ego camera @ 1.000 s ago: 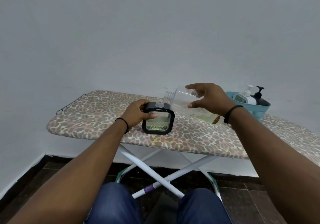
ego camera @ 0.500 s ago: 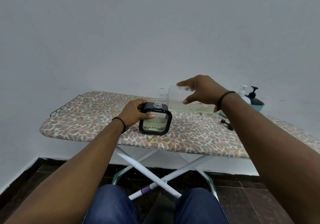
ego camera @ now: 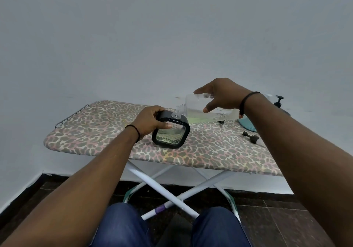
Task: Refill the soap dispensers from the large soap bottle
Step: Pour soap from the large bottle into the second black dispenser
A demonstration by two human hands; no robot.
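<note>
Item 1, nearest: knees (ego camera: 124,225) in blue denim, seated before the board.

Item 2: ironing board (ego camera: 99,130), leopard-print cover, white crossed legs.

Item 3: soap dispenser (ego camera: 171,131), square, black-framed, clear faces, pump removed, standing on the board tipped slightly left. Greenish soap lay low inside. The left hand (ego camera: 150,122) grasped its left side, fingers over the top edge and thumb across the front face.

Item 4: large soap bottle (ego camera: 198,109), clear plastic, held nearly level above the board, its threaded neck touching or just over the dispenser's open spout. A shallow band of soap lay along its lower wall. The right hand (ego camera: 219,97) gripped it from above at mid-body. Judged light (little soap left), stiff-walled yet squeezable, likely slick if wetted; mid-body appeared the sound hold, with the dispenser steadied by its frame.

Item 5: small dark pump part (ego camera: 250,137) lying on the board to the right; beyond it a teal basket (ego camera: 247,125) and a black pump top (ego camera: 278,101).

Change noted: against half a second earlier, the bottle's neck had dropped closer to the spout, and the dispenser had tilted.
</note>
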